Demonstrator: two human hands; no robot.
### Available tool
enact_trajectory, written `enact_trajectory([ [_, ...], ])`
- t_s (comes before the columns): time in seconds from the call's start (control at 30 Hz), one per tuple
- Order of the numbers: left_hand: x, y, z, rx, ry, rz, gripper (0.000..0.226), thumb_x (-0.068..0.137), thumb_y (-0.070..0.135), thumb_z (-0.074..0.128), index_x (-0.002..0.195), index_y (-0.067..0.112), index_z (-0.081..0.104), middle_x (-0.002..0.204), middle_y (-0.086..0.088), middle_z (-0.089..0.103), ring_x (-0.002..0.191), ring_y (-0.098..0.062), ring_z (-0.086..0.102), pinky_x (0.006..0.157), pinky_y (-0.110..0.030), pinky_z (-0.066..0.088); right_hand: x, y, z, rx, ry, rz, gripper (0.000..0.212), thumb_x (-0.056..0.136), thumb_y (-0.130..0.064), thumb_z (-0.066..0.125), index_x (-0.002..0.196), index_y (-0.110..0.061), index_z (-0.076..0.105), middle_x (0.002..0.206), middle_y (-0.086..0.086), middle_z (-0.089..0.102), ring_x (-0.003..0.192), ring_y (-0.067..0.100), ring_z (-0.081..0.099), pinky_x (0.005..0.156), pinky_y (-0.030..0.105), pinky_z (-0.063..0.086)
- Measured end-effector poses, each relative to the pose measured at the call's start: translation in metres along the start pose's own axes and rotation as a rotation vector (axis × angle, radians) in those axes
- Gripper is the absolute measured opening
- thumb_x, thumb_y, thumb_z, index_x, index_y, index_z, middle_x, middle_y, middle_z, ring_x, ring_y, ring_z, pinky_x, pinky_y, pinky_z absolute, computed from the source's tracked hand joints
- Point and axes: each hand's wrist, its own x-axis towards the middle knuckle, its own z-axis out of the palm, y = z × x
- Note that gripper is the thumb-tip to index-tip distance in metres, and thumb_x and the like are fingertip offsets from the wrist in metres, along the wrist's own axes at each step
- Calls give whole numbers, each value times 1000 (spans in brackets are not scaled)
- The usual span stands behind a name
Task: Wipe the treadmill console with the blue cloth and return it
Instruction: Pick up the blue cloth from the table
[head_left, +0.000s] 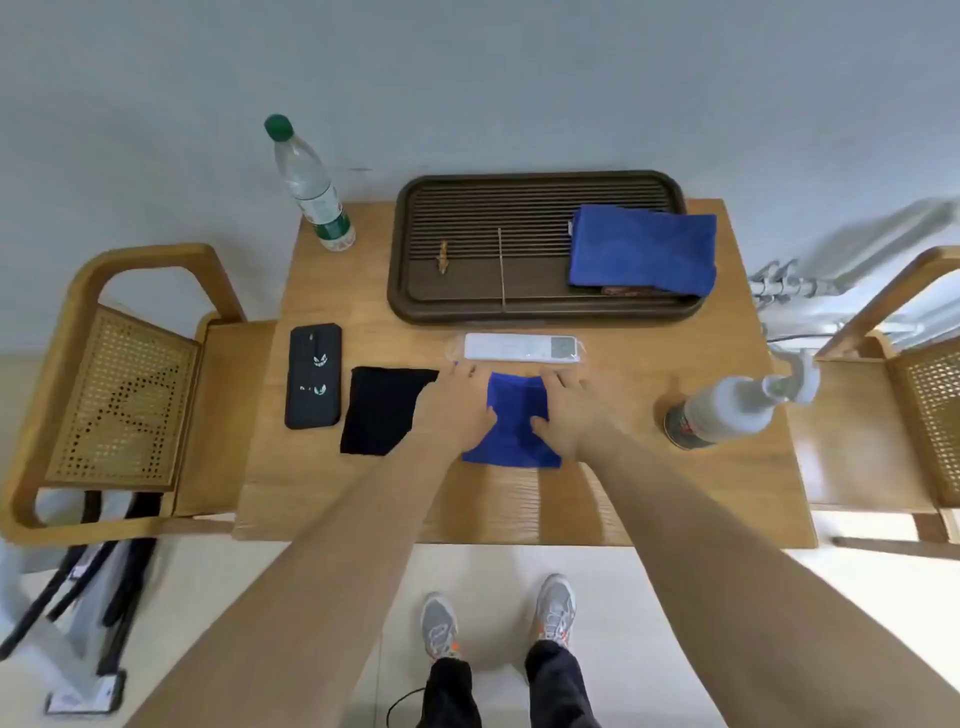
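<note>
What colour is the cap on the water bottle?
Green cap, on the water bottle, head view.

no legible text, bottle label (326, 208) and white remote (521, 347) markings too blurred

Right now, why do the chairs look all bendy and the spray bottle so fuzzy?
In the head view, the wide lens curves the edges, so the left chair and the table bow outward; the spray bottle near the right edge is smeared with blur, while the blue cloth under both hands in the middle stays fairly sharp.
</note>
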Motion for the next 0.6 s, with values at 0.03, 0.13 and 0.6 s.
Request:
enact_trajectory([
  [0.03,3,1,8,30,-34,-4,44,90,23,57,133,18,48,134,-2,51,109,-22,54,77,-36,55,4,2,8,17,-18,1,74,95,-32,54,157,-13,19,160,8,29,134,36,39,106,44,41],
  [0.13,8,0,33,32,-68,-36,62,95,20,55,152,22,30,149,-2,41,115,-24,51,70,-32,48,12,10,32,61,-10,14,68,97,-26,50,157,-13,22,162,5,26,134,35,37,104,46,44],
  [0.6,-25,21,-5,-48,-48,134,15,84,31,65,99,29,63,105,1,54,100,-20,52,74,-34,53,-29,-3,-1,265,92,-69,14,78,-18,63,86,-29,68,73,-9,63,77,19,60,64,33,50],
])
